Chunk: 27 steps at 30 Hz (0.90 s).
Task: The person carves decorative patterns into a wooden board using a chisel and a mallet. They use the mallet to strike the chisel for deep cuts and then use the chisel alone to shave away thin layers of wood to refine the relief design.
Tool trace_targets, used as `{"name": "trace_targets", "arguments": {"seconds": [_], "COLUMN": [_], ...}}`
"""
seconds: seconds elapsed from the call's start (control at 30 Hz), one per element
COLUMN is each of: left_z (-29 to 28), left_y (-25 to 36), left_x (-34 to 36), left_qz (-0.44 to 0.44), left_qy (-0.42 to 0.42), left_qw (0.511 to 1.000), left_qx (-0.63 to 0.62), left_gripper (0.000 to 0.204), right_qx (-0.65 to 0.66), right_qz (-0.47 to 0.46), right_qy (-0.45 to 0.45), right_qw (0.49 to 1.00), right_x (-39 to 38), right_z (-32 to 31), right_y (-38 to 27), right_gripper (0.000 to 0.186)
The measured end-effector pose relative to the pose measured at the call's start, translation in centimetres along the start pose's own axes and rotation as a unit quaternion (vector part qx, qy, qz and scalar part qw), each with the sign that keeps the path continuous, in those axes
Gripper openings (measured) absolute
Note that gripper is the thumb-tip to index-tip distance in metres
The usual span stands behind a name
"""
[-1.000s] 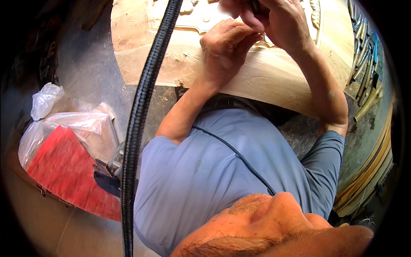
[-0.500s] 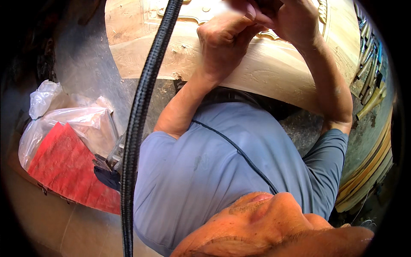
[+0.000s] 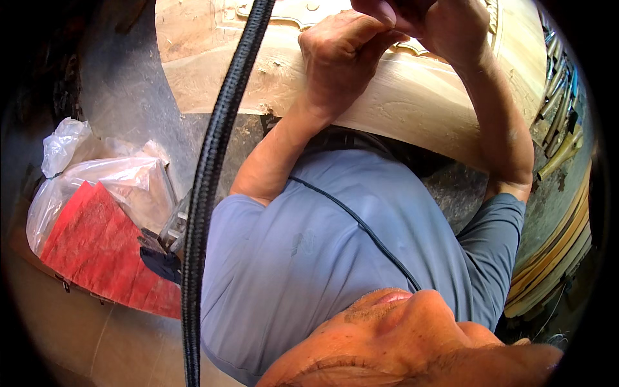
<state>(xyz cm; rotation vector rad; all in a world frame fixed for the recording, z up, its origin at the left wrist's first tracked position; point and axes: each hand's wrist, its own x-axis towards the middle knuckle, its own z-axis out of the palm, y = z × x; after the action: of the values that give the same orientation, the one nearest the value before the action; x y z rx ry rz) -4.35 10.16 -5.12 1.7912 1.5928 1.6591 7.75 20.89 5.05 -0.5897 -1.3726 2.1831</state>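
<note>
Head view: carved board [image 3: 412, 97] spans left to right beneath both hands [image 3: 338, 61] [image 3: 454, 31]

Strong light falls from the top of the frame, nearly washing out the wooden panel [image 3: 412, 103] at upper centre, while the right hand [image 3: 452, 32] lies partly in shadow. Glare streaks the plastic bag [image 3: 132, 182] at left. Fisheye distortion bends the stacked boards [image 3: 556, 253] at lower right, and black vignetting swallows every corner.
</note>
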Motion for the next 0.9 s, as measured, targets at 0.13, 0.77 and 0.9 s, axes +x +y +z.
{"name": "trace_targets", "arguments": {"seconds": [0.13, 0.77, 0.9], "left_z": [0.4, -2.3, -1.1], "left_y": [-2.6, -3.2, -2.6], "left_x": [-0.8, -2.4, -2.3], "left_qz": [0.020, -0.084, -0.087], "left_qy": [-0.001, -0.115, -0.067], "left_qw": [1.000, 0.990, 0.993], "left_qx": [0.009, -0.011, -0.045], "left_gripper": [0.018, 0.012, 0.011], "right_qx": [-0.004, 0.011, 0.009], "right_qz": [0.005, 0.000, 0.000], "right_qy": [0.011, 0.020, 0.018], "right_qw": [1.000, 1.000, 1.000], "right_x": [0.7, 0.8, 0.7], "right_z": [-0.7, -1.2, -1.1], "right_y": [0.8, 2.1, 2.0], "right_gripper": [0.055, 0.059, 0.060]}}
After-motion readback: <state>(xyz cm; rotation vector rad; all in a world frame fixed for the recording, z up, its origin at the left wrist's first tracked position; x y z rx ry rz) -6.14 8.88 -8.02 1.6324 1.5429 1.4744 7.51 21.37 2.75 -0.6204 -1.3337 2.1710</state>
